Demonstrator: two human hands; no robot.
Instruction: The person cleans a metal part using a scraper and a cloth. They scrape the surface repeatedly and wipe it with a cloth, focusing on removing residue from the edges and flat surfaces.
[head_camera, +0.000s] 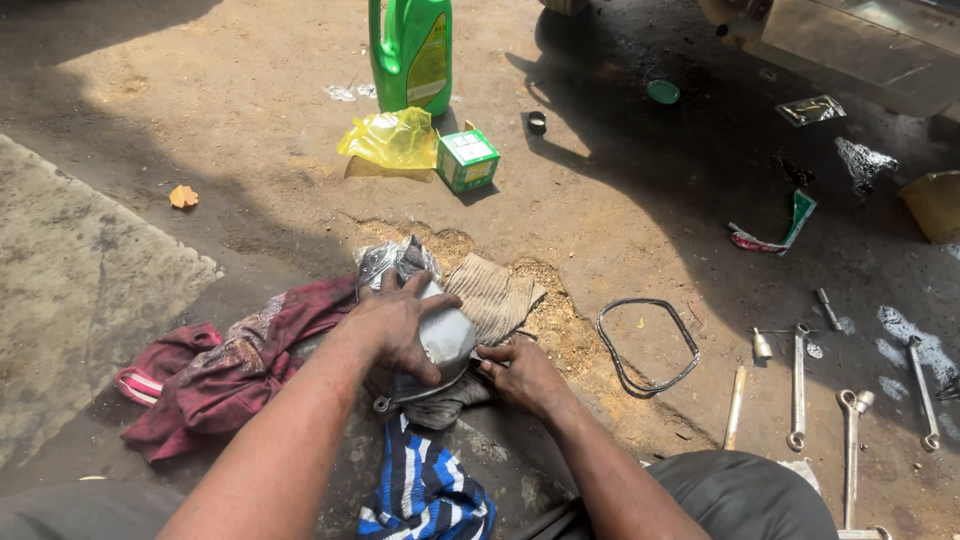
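The left hand (400, 325) lies spread, palm down, on a grey metal cover (445, 340) that rests on rags on the dirt ground (250, 150). The right hand (522, 378) grips a beige rag (492, 296) at the cover's edge, fingers curled. A dark red cloth (230, 365) lies to the left, a striped cloth (425, 490) below. A black rubber gasket (647, 345) and wrenches (798, 385) lie to the right, a green bottle (411, 52) farther away.

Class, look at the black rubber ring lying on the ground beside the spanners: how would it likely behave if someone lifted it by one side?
The ring would probably sag and lose its shape, since it is a thin, unevenly curved loop. It looks light for its span. Lying flat, it seems unlikely to roll.
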